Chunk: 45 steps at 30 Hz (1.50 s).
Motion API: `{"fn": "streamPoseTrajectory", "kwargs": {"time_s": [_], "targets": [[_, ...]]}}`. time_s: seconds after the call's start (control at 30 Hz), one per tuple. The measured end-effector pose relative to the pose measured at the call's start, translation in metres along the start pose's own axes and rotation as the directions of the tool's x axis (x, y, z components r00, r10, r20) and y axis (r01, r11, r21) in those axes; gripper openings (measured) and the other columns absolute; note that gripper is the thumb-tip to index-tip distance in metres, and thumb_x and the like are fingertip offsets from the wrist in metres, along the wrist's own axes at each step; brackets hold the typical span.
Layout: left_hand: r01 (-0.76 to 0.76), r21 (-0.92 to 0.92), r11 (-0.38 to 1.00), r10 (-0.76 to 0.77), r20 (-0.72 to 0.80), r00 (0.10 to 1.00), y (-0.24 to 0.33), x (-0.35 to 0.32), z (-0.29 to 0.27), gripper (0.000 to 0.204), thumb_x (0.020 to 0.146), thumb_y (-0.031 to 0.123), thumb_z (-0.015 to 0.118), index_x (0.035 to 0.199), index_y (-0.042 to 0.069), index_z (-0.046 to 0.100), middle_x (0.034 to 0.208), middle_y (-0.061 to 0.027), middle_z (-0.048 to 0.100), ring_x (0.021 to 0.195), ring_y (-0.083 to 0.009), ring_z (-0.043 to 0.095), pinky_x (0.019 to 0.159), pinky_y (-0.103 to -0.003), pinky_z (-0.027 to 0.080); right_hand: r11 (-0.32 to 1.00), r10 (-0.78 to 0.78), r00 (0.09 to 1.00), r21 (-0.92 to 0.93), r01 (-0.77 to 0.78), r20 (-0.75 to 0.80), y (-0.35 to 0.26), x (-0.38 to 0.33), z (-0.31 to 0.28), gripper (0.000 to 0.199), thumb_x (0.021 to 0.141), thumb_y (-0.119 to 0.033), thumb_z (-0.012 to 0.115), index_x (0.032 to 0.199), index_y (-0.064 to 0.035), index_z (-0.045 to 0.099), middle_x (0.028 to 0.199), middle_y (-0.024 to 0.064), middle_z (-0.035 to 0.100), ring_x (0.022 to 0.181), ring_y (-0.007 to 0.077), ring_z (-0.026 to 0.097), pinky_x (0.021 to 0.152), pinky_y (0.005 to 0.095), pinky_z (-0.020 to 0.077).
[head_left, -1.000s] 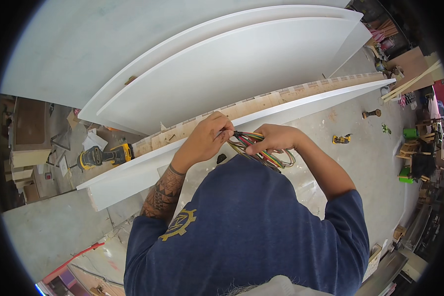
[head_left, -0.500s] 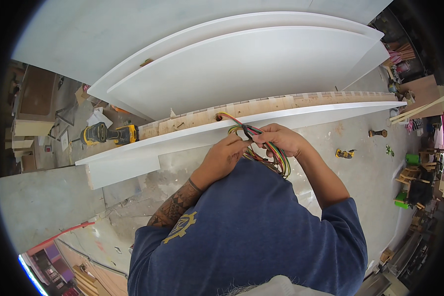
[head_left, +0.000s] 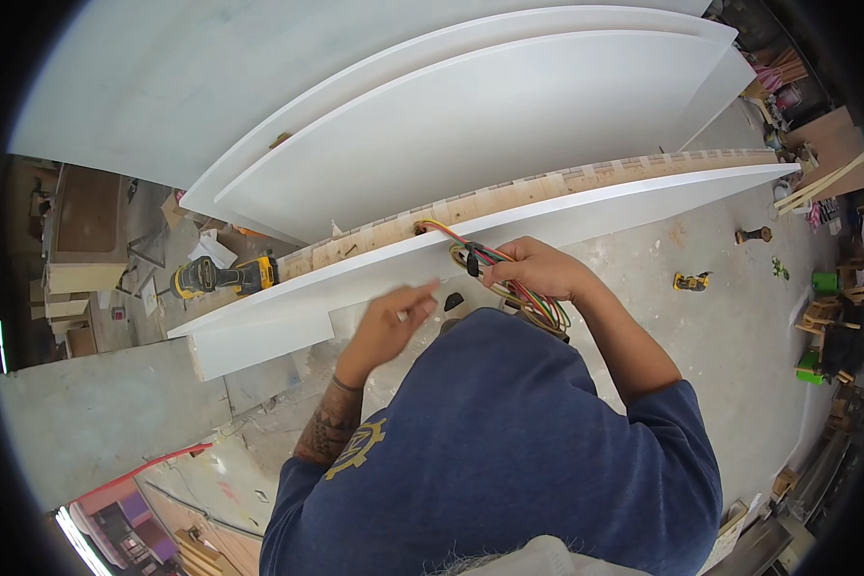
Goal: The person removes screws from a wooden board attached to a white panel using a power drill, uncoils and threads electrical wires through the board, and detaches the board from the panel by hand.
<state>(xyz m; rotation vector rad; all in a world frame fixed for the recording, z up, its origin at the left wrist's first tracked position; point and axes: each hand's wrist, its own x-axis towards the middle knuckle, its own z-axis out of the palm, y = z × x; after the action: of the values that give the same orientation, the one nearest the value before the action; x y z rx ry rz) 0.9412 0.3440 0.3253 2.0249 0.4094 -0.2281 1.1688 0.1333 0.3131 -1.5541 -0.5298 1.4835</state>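
Note:
A coil of red, yellow, green and black wires [head_left: 545,309] hangs in my right hand [head_left: 544,272], whose fingers are closed round it. Black wrapping [head_left: 472,259] binds the wires just left of those fingertips. From there, the wires run up to a hole [head_left: 420,228] in the top of the long wooden edge. My left hand [head_left: 390,328], slightly blurred, is away from the bundle with its fingers apart and nothing in it. Between that hand and the wires shows a small black piece [head_left: 453,301], its kind unclear.
A yellow and black cordless drill [head_left: 223,276] lies on the left end of the white panel assembly [head_left: 586,204]. Larger white panels [head_left: 509,106] stand behind it. On the floor to the right are a yellow and black tool [head_left: 691,281] and a dark dumbbell-shaped object [head_left: 754,234].
My left hand has let go of the wires and moved left and down. My right hand still grips the bundle. The black wrapping and small black piece now show.

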Motion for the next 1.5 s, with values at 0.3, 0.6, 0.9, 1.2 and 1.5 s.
{"fn": "streamPoseTrajectory", "kwargs": {"time_s": [0.3, 0.6, 0.9, 1.2, 1.5], "targets": [[-0.527, 0.227, 0.819, 0.472, 0.256, 0.843, 0.1, 0.133, -0.032, 0.044, 0.112, 0.04, 0.055, 0.126, 0.003, 0.075, 0.115, -0.0203, 0.075, 0.105, -0.0365, 0.069, 0.097, -0.044, 0.053, 0.98, 0.003, 0.998, -0.196, -0.014, -0.058, -0.021, -0.011, 0.017, 0.034, 0.096, -0.03, 0.07, 0.105, 0.0022, 0.073, 0.087, 0.0091, 0.07, 0.069, 0.0176, 0.066, 0.063, 0.0341, 0.0569], [-0.387, 0.645, 0.659, -0.297, 0.696, 0.654, 0.136, 0.198, 0.014, 0.091, 0.112, 0.069, 0.016, 0.109, 0.004, 0.08, 0.101, -0.016, 0.078, 0.082, -0.0298, 0.07, 0.099, -0.047, 0.052, 0.925, -0.171, 0.962, -0.37, 0.082, -0.213, -0.019, -0.02, 0.037, 0.045, 0.098, -0.028, 0.07, 0.129, 0.0052, 0.067, 0.108, 0.0218, 0.075, 0.099, 0.0331, 0.074, 0.09, 0.0423, 0.0594], [-0.326, 0.718, 0.615, -0.566, 0.69, 0.451, 0.148, 0.208, 0.018, 0.08, 0.108, 0.076, 0.025, 0.097, 0.008, 0.066, 0.068, -0.0032, 0.058, 0.055, -0.0142, 0.054, 0.051, -0.033, 0.039, 0.845, -0.214, 0.914, -0.535, -0.005, -0.346, -0.033, -0.024, 0.068, 0.034, 0.099, -0.023, 0.071, 0.115, 0.0069, 0.071, 0.112, 0.027, 0.075, 0.107, 0.0401, 0.074, 0.095, 0.0474, 0.0582], [-0.31, 0.671, 0.673, -0.564, 0.737, 0.372, 0.146, 0.203, 0.009, 0.087, 0.102, 0.086, 0.019, 0.094, 0.01, 0.06, 0.063, -0.0023, 0.052, 0.052, -0.0156, 0.052, 0.051, -0.033, 0.038, 0.77, -0.183, 0.894, -0.624, -0.128, -0.41, -0.039, -0.022, 0.089, 0.027, 0.098, -0.016, 0.071, 0.115, 0.0042, 0.07, 0.111, 0.0265, 0.075, 0.106, 0.0414, 0.074, 0.094, 0.05, 0.059], [-0.259, 0.64, 0.724, -0.541, 0.758, 0.364, 0.147, 0.195, 0.004, 0.086, 0.101, 0.087, 0.022, 0.109, 0.011, 0.062, 0.073, -0.0033, 0.051, 0.059, -0.0173, 0.047, 0.053, -0.034, 0.038, 0.796, -0.203, 0.86, -0.59, -0.133, -0.468, -0.038, -0.023, 0.098, 0.032, 0.099, -0.021, 0.072, 0.117, 0.0054, 0.072, 0.106, 0.0258, 0.076, 0.101, 0.0414, 0.075, 0.092, 0.0496, 0.0601]]}}
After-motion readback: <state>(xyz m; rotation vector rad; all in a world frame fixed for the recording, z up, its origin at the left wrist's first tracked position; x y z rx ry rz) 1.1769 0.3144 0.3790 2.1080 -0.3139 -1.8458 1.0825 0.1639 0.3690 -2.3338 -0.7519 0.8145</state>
